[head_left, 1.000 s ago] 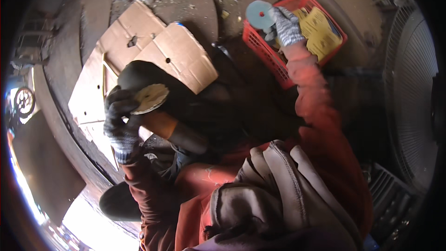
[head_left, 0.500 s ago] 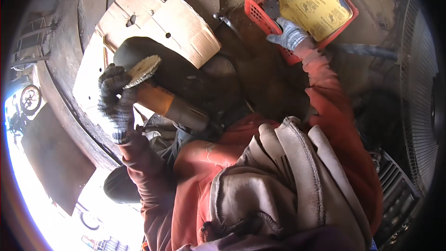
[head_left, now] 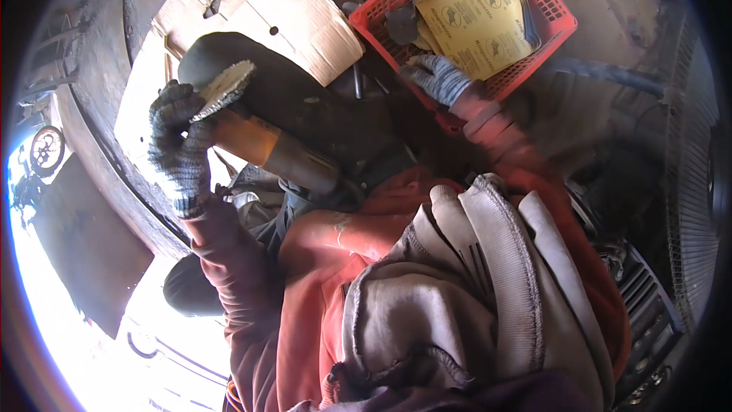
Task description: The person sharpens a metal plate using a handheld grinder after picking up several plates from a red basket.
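Observation:
My left hand point(head_left: 181, 137), in a grey knit glove with dark fingers, is closed at the head end of an orange and grey angle grinder point(head_left: 263, 143). A pale round pad point(head_left: 226, 90) with a rough, fuzzy edge stands tilted at that end, against the fingers. The grinder's body rests across my lap. My right hand point(head_left: 440, 80), in a grey and white knit glove, is closed over the near rim of a red plastic basket point(head_left: 553, 27). Yellow-backed sandpaper sheets point(head_left: 480, 19) and a dark round piece point(head_left: 402, 24) lie inside it.
Flattened cardboard point(head_left: 293, 27) lies on the ground beyond my knee point(head_left: 252, 61). A metal tool point(head_left: 357, 80) is beside the basket. On the right stand a wire fan guard point(head_left: 690, 183) and a slatted dark frame point(head_left: 648, 290). A motorcycle wheel point(head_left: 47, 151) shows far left.
My right hand and the red basket have moved left, closer to the cardboard, and the basket has turned a little. My left hand still holds the grinder; the view has shifted slightly.

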Motion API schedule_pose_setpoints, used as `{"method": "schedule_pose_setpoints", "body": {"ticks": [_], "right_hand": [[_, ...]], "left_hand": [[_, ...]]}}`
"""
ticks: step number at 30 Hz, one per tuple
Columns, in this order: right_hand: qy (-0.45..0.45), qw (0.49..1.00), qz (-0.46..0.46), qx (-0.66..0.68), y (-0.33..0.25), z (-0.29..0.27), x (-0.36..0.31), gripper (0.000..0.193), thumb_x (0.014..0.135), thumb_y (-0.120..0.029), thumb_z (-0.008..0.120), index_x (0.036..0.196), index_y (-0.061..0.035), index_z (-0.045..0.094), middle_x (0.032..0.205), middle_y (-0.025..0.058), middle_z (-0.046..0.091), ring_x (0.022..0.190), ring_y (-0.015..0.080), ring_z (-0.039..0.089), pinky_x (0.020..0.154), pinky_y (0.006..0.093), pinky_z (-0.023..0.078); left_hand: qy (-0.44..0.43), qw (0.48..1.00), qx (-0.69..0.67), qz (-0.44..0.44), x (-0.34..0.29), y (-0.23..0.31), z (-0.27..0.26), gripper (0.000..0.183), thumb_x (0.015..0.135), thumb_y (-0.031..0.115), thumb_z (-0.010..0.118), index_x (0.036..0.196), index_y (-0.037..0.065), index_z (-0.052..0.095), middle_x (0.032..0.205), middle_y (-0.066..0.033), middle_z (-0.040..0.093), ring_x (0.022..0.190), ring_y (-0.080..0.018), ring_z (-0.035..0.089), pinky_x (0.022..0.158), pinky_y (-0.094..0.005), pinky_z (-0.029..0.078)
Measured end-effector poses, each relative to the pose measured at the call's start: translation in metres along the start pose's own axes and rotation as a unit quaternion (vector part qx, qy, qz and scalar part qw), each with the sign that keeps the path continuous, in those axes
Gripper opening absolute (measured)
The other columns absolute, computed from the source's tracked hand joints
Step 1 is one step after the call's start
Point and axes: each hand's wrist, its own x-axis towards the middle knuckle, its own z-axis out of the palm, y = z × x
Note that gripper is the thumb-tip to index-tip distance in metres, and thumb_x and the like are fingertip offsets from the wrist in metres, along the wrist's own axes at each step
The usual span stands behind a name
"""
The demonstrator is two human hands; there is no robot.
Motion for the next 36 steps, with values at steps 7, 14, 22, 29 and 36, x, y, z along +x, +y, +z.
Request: {"method": "schedule_pose_setpoints", "body": {"ticks": [7,14,22,29,36], "right_hand": [[-0.128,0.975,0.17,-0.069,0.129,-0.009,0.049,0.056,0.089,-0.055,0.057,0.12,-0.0093,0.066,0.116,0.0135,0.067,0.111,0.0336,0.061,0.099,0.043,0.044],[-0.26,0.874,0.148,-0.383,0.004,-0.046,0.038,0.059,0.087,-0.057,0.06,0.119,-0.0092,0.066,0.122,0.0153,0.065,0.116,0.0359,0.059,0.1,0.042,0.044],[-0.173,0.847,0.135,-0.484,0.034,-0.057,0.045,0.048,0.087,-0.039,0.062,0.126,-0.0116,0.061,0.125,0.0167,0.062,0.116,0.0351,0.06,0.096,0.0459,0.049],[-0.195,0.852,0.112,-0.472,-0.003,-0.013,0.051,0.038,0.098,-0.025,0.046,0.132,-0.0104,0.053,0.137,0.0163,0.054,0.123,0.0315,0.056,0.099,0.0479,0.047],[-0.192,0.909,0.062,-0.366,0.03,0.024,0.042,0.046,0.095,-0.03,0.051,0.138,-0.0148,0.047,0.138,0.016,0.052,0.126,0.032,0.053,0.102,0.0501,0.042]], "left_hand": [[0.009,1.0,0.019,-0.013,0.003,0.003,0.004,0.026,0.077,0.012,0.075,0.1,0.001,0.07,0.118,-0.0134,0.061,0.117,-0.026,0.056,0.103,-0.04,0.042],[0.031,0.999,0.038,-0.009,-0.005,-0.005,-0.003,0.028,0.078,0.016,0.076,0.101,0.001,0.07,0.117,-0.0152,0.063,0.117,-0.0274,0.057,0.103,-0.0407,0.042],[0.022,0.999,0.038,-0.002,-0.004,-0.01,-0.003,0.029,0.079,0.017,0.075,0.102,0.0,0.07,0.118,-0.0153,0.062,0.119,-0.0283,0.055,0.104,-0.0418,0.041],[0.046,0.998,-0.022,-0.041,-0.007,-0.005,-0.001,0.027,0.078,0.011,0.075,0.103,0.0,0.07,0.117,-0.0152,0.062,0.118,-0.028,0.056,0.103,-0.0415,0.042],[0.038,0.999,0.025,0.026,-0.003,-0.01,-0.002,0.026,0.076,0.005,0.074,0.102,0.001,0.07,0.116,-0.0153,0.063,0.115,-0.027,0.057,0.101,-0.0405,0.043]]}}
